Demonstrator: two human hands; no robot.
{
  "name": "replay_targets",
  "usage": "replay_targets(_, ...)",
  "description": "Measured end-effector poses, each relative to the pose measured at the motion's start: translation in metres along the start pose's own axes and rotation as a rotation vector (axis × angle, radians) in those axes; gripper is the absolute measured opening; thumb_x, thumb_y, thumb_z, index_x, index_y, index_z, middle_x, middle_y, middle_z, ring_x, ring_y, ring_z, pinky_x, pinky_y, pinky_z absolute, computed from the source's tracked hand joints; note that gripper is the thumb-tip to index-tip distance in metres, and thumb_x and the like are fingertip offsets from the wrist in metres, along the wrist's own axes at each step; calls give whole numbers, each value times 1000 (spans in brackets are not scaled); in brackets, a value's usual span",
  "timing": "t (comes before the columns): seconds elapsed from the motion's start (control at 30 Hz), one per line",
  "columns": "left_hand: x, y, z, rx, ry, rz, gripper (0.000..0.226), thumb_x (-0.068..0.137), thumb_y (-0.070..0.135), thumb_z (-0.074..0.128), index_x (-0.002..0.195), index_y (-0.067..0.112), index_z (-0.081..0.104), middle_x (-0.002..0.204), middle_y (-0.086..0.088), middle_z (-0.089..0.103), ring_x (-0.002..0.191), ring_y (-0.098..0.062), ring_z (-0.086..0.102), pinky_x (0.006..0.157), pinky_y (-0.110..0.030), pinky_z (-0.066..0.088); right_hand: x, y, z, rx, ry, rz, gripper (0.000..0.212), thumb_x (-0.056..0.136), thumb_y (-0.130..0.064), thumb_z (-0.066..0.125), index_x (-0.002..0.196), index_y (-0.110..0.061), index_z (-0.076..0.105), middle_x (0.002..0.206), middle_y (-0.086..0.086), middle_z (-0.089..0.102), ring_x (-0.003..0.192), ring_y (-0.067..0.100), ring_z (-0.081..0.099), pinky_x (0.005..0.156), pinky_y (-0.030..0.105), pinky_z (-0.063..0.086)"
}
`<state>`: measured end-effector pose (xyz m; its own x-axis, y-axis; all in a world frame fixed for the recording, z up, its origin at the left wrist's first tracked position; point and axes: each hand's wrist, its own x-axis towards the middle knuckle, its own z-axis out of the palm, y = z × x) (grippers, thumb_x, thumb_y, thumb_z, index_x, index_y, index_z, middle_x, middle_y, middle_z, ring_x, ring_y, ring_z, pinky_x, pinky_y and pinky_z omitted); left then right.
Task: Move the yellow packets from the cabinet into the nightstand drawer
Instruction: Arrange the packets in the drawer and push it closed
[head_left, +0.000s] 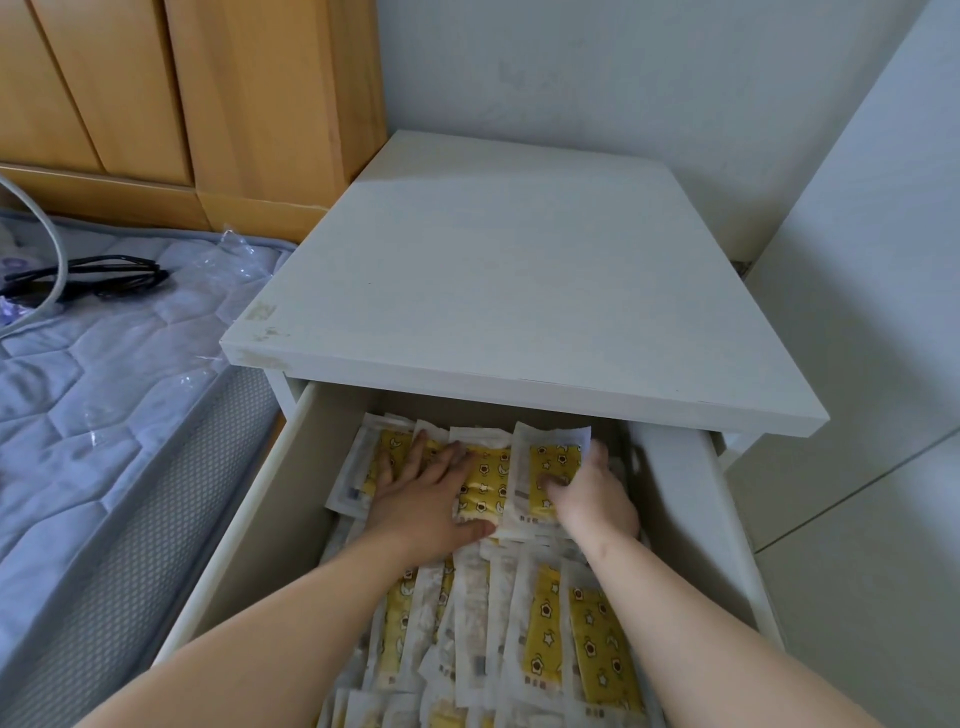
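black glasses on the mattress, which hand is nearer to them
Left. The left hand lies flat on packets in the drawer, on the side toward the black glasses. The right hand is farther off, at the drawer's far side.

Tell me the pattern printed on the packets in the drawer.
Yellow packets with dark flowers and white stars; head view.

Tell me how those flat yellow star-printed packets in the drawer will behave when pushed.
The flat yellow star-printed packets look thin and light, so they probably slide over each other easily. Their clear wrappers appear glossy, likely slippery. The loose pile in the open white drawer suggests they shift instead of staying stacked.
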<state>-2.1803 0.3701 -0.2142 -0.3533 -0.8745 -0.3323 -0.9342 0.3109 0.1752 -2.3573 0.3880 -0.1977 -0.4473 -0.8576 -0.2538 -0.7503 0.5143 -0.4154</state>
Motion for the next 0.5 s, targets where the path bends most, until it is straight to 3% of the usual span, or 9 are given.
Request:
replay_targets(0.07,1,0,-1,0,-10,1,85,85,71,36,149,37,-8,157,13,-15,143,-20,-24,112,-53,-14,0,2,2,-80,33,-30,81,85,-50,59,147,-21,14,137,12,43,117,29,53,76,36,51)
replay_targets(0.17,1,0,-2,2,-17,1,85,85,71,36,149,37,-8,157,13,-15,143,-20,-23,112,-52,-14,-3,3,1,-237,81,-102,83,84,-59,54,148,-29,11,143,12,32,129,30,39,98,38,40)
replay_targets(0.33,3,-2,1,33,-10,9,83,85,73,32,148,39,-10,157,12,-15,143,-21,-22,112,-51,-15,-8,6,2,-384,76,-215,58,88,-60,43,138,-33,37,143,6,27,130,29,29,104,40,26)
replay_targets(0.43,3,-2,2,29,-8,21,76,87,70,29,147,44,-9,157,11,-16,143,-22,-23,112,-51,-15,-8,5,4,-367,54,-271,58,89,-55,44,139,-27,38,155,0,14,139,30,19,112,43,17)
replay_targets(0.5,4,-3,2,27,-6,30,73,89,69,28,146,45,-9,157,11,-17,143,-22,-23,112,-50,-15,-7,4,5,-316,25,-298,59,90,-49,46,140,-20,35,156,0,19,141,27,20,115,41,15)
